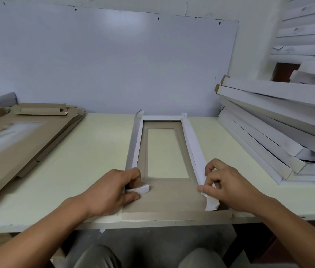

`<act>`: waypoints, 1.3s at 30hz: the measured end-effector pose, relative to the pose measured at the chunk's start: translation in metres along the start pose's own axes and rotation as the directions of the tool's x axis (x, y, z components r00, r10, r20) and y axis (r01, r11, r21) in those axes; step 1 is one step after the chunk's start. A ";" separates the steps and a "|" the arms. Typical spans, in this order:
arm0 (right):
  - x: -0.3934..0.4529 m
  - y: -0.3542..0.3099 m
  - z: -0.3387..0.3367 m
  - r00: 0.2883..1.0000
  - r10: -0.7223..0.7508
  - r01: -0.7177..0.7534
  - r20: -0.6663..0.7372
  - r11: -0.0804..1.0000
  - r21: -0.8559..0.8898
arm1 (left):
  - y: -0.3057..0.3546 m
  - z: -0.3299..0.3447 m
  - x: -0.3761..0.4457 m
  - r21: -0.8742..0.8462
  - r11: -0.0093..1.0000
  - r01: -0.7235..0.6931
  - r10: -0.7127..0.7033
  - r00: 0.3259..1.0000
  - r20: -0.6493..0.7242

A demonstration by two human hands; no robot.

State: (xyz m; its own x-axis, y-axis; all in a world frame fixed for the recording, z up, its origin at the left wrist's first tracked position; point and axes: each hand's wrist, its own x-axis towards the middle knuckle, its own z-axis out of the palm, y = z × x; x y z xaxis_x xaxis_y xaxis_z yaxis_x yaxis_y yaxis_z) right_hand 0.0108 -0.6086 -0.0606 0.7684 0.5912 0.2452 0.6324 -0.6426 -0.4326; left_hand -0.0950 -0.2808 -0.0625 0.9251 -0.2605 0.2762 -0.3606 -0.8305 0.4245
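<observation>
A tan door panel (pixel 164 198) with a rectangular window opening lies flat on the table, its long sides running away from me. White protective paper (pixel 192 144) wraps its left, right and far edges. My left hand (pixel 112 190) pinches the loose near end of the left paper strip (pixel 141 189) between thumb and fingers. My right hand (pixel 228 184) pinches the peeled near end of the right strip (pixel 210 203), which curls up off the panel.
The pale green table (pixel 94 151) ends in a front edge just below the panel. A stack of bare tan panels (pixel 17 136) lies at the left. Paper-wrapped panels (pixel 280 120) are piled at the right, against a blue-grey wall board (pixel 114 64).
</observation>
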 end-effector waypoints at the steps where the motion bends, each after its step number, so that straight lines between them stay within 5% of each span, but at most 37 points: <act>1: -0.002 0.000 -0.002 0.999 -0.030 0.030 0.018 1.000 0.005 | 0.001 -0.001 -0.001 0.006 1.000 -0.015 0.015 1.000 0.000; 7: -0.011 0.002 -0.025 0.970 -0.045 0.000 0.239 0.983 0.186 | 0.004 -0.002 -0.003 0.098 0.993 -0.072 0.072 0.997 0.005; 16: -0.019 0.014 -0.045 0.871 -0.165 0.085 0.463 0.978 0.189 | 0.009 -0.005 -0.013 0.149 0.970 -0.194 0.204 0.977 -0.055; 26: -0.006 0.020 -0.049 0.813 -0.105 -0.067 0.572 0.960 0.271 | 0.014 -0.013 -0.021 0.114 0.980 -0.166 0.149 0.978 0.148; 34: -0.003 0.041 -0.044 0.847 -0.005 -0.287 0.532 0.838 0.464 | 0.016 -0.007 -0.027 0.126 0.980 -0.153 0.136 0.981 0.138; 39: -0.002 0.041 -0.043 0.850 -0.009 -0.295 0.526 0.820 0.491 | 0.019 -0.009 -0.027 0.134 0.983 -0.124 0.101 0.981 0.164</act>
State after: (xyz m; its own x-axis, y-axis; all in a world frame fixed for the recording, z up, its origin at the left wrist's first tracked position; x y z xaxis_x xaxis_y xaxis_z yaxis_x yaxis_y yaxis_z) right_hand 0.0395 -0.6575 -0.0420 0.5960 0.7650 -0.2440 0.2439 -0.4620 -0.8527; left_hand -0.1276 -0.2857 -0.0540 0.8908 -0.4203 0.1727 -0.4531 -0.8503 0.2675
